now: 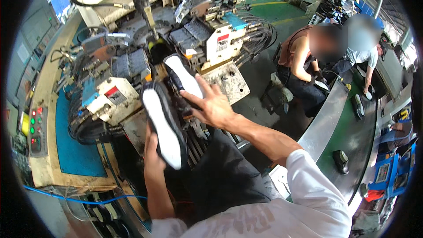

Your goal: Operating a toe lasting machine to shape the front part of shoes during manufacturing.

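Near shoe: dark upper, white sole facing up, lying at 8 o'clock.
Left grip: grasping the near shoe low along its outer side, fingers mostly hidden underneath.
Far shoe: also sole-up, at 10 to 11 o'clock, between the two sides of a machine.
Right grip: fingers touching the far shoe's side; whether they close around it, I cannot tell.
Careful handling: probably best to support each shoe by its sides, keep the white soles untouched, and hold fingers away from the metal parts.
Desk: green-topped and metal-edged, at 3 to 4 o'clock, carrying several loose shoes.
Room: a workshop; two co-workers handling shoes towards 2 o'clock, green floor at 1, control panel at 9.
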